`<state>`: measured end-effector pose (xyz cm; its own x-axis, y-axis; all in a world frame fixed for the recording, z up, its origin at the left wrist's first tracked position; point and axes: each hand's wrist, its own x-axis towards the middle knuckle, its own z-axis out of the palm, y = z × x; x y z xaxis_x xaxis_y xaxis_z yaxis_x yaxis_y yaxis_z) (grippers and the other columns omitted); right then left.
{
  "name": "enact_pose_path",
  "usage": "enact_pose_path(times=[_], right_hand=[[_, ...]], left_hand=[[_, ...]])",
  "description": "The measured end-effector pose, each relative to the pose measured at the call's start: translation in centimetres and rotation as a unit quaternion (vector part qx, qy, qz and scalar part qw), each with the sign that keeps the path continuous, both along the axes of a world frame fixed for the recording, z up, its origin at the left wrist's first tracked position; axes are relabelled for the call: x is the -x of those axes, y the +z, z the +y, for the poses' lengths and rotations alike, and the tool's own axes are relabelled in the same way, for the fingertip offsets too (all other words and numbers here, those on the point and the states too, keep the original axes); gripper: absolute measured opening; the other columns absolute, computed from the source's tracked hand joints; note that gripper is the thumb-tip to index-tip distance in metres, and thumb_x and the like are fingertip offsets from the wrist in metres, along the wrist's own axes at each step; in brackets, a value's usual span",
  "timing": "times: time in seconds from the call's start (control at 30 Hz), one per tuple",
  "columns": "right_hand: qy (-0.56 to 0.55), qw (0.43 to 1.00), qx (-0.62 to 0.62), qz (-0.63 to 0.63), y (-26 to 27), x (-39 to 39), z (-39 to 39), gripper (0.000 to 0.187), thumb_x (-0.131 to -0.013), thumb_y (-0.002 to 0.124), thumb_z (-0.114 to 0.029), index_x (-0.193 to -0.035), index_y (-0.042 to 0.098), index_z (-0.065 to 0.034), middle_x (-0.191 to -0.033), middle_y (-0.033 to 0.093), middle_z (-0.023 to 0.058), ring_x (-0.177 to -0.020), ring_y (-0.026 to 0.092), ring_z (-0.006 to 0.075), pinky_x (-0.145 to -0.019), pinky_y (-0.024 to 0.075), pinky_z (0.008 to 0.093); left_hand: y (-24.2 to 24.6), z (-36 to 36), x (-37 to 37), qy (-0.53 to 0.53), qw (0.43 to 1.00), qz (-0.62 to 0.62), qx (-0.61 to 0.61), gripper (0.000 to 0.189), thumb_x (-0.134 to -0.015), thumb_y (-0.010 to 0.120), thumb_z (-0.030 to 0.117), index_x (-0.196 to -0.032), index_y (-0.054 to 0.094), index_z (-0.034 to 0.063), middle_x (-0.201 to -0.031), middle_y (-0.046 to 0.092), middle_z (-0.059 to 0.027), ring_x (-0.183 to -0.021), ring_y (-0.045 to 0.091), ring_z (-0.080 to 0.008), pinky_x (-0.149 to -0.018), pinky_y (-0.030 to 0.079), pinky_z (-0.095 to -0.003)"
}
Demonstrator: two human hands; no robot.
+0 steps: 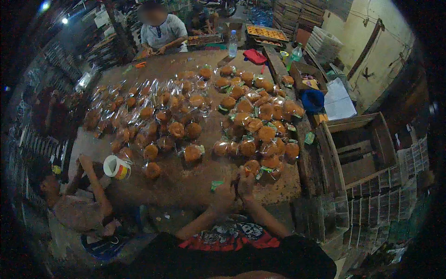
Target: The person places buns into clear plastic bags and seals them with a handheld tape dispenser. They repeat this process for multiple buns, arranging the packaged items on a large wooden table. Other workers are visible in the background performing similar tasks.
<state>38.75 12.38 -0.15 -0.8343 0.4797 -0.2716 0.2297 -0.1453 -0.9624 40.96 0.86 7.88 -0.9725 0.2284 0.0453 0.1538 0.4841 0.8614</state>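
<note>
My right hand is at the near edge of the pile, its fingers against a bun in clear plastic wrap that it seems to grip. Close beside it, my left hand is blurred, and its fingers cannot be made out. A small green label lies by the left hand on the wooden table. Just beyond my right hand sit more wrapped buns, several with green labels at the bag ends. Another group of bagged buns spreads over the table's middle and left, with fewer labels showing.
A white bucket stands at the left near corner, beside a seated person. Another person works at the far edge. A water bottle and red cloth lie far back. At right stands a wooden crate.
</note>
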Motion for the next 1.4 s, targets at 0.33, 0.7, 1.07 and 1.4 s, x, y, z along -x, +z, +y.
enact_pose_path(times=[0.33, 0.7, 1.07, 1.4], right_hand=[[0.15, 0.975, -0.157, -0.041, -2.3, 0.5, -1.2, 0.036, -0.091, 0.062, -0.031, -0.113, 0.058, -0.0034, -0.103, 0.061, 0.0114, -0.096, 0.056, 0.019, -0.081, 0.0469, 0.0326], [0.137, 0.98, 0.117, -0.08, 3.6, 6.1, 4.5, 0.028, -0.091, 0.066, -0.027, -0.107, 0.058, -0.0061, -0.083, 0.061, 0.0032, -0.06, 0.056, 0.0124, -0.05, 0.045, 0.0264], [0.035, 0.99, 0.001, -0.134, -2.7, -0.4, 1.2, 0.026, -0.088, 0.068, -0.018, -0.11, 0.06, -0.0062, -0.075, 0.054, 0.0011, -0.056, 0.048, 0.01, -0.049, 0.0413, 0.0276], [-0.006, 0.965, 0.098, -0.243, 0.1, -3.4, -6.7, 0.026, -0.088, 0.066, -0.02, -0.108, 0.061, -0.0045, -0.083, 0.06, 0.0033, -0.064, 0.057, 0.0143, -0.055, 0.0469, 0.03]], left_hand=[[-4.0, -5.1, 0.6, -0.008, 0.978, -0.207, 0.004, 0.039, -0.093, 0.058, 0.033, -0.117, 0.06, 0.0031, -0.107, 0.067, -0.0158, -0.103, 0.063, -0.0309, -0.089, 0.049, -0.0429], [-8.1, -9.5, 9.4, 0.065, 0.828, -0.411, -0.375, 0.038, -0.095, 0.057, 0.034, -0.12, 0.057, 0.0051, -0.104, 0.064, -0.0093, -0.094, 0.06, -0.0213, -0.082, 0.049, -0.0329], [-6.1, -14.2, 20.8, -0.084, 0.928, -0.086, 0.353, 0.053, -0.081, 0.069, 0.028, -0.128, 0.05, 0.0098, -0.125, 0.048, -0.0163, -0.096, 0.058, -0.0401, -0.089, 0.05, -0.0459], [-4.6, -14.9, 26.4, 0.185, 0.972, 0.0, 0.144, 0.067, -0.083, 0.069, 0.035, -0.131, 0.04, -0.0022, -0.136, 0.039, -0.0269, -0.115, 0.053, -0.047, -0.094, 0.047, -0.0512]])
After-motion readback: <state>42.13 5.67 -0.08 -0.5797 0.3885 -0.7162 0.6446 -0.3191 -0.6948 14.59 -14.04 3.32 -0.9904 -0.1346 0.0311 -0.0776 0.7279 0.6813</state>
